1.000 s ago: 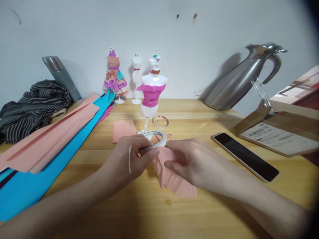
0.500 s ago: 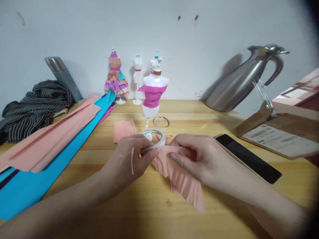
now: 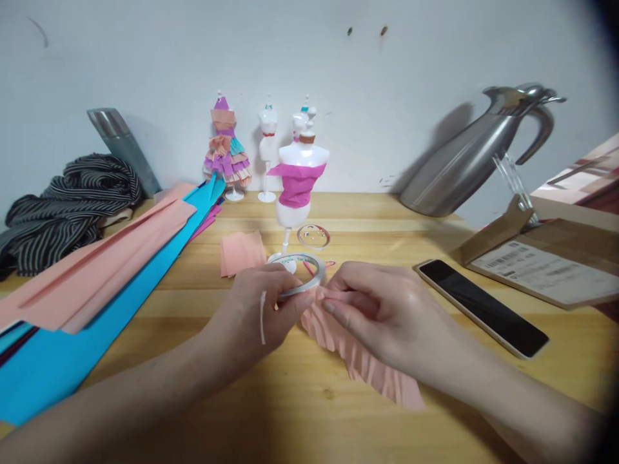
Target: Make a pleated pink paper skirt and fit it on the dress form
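Observation:
My left hand (image 3: 264, 299) is closed on a roll of white tape (image 3: 319, 269), with its thumb against the gathered edge of a peach crepe paper strip (image 3: 372, 370). The strip hangs in ruffles down to the right. My right hand (image 3: 382, 303) pinches the strip's upper edge, its fingertips close to my left thumb. A thin whitish strip (image 3: 263, 317) sticks to the back of my left hand. Just beyond the hands stands a small white mannequin (image 3: 304, 154) with a magenta paper wrap (image 3: 296, 187) round its torso. Part of its base shows through the tape roll.
Peach paper (image 3: 116, 258) and blue paper (image 3: 104, 345) lie at left beside a striped cloth (image 3: 72, 206). A peach piece (image 3: 242, 253) and a clear ring (image 3: 313, 237) lie mid-table. A phone (image 3: 483, 308), a cardboard box (image 3: 546, 264) and a metal jug (image 3: 464, 154) are at right.
The ruffled strip has swung a little right and its gathered edge now sits tighter between the fingers. My hands and the tape roll have shifted slightly right.

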`<action>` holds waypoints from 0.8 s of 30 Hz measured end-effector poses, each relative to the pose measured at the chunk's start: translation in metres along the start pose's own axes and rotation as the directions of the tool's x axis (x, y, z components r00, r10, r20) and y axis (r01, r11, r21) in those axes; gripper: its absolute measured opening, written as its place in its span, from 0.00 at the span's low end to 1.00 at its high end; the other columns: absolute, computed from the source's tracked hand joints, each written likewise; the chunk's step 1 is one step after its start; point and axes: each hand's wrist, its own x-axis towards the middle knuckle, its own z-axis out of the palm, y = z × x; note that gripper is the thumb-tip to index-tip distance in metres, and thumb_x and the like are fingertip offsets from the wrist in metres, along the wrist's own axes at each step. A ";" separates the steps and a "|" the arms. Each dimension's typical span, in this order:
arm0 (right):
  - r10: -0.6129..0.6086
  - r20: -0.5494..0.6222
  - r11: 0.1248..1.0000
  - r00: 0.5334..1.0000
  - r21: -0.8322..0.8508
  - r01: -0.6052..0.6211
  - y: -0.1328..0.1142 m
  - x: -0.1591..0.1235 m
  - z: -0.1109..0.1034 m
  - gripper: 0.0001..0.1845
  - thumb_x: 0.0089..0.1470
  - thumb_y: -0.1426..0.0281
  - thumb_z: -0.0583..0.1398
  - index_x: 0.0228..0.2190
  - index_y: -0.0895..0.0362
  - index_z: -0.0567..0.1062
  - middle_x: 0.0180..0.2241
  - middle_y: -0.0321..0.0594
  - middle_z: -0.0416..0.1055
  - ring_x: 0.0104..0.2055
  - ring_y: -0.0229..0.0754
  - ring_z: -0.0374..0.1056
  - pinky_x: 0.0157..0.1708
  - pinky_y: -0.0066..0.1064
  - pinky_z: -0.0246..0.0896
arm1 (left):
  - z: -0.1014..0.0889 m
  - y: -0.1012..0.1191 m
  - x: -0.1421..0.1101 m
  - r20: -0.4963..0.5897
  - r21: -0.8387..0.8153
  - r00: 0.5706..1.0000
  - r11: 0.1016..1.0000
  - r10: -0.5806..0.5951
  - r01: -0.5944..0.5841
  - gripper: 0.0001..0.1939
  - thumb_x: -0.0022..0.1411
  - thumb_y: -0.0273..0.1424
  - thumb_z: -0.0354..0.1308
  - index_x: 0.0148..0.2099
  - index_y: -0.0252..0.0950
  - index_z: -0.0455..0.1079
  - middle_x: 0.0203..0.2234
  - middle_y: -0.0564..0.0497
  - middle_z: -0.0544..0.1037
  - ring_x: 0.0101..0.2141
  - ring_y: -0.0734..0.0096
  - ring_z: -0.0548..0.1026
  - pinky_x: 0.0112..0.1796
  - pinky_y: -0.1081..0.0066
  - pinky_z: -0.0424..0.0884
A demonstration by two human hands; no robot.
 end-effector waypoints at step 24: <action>0.135 0.032 0.987 0.990 0.086 -0.137 0.002 0.000 0.002 0.09 0.53 0.74 0.58 0.23 0.56 0.65 0.18 0.29 0.63 0.19 0.31 0.57 0.20 0.24 0.50 | 0.000 0.007 -0.002 0.036 -0.070 0.999 0.998 0.001 0.001 0.15 0.64 0.33 0.55 0.27 0.32 0.73 0.21 0.53 0.70 0.22 0.79 0.62 0.24 0.75 0.56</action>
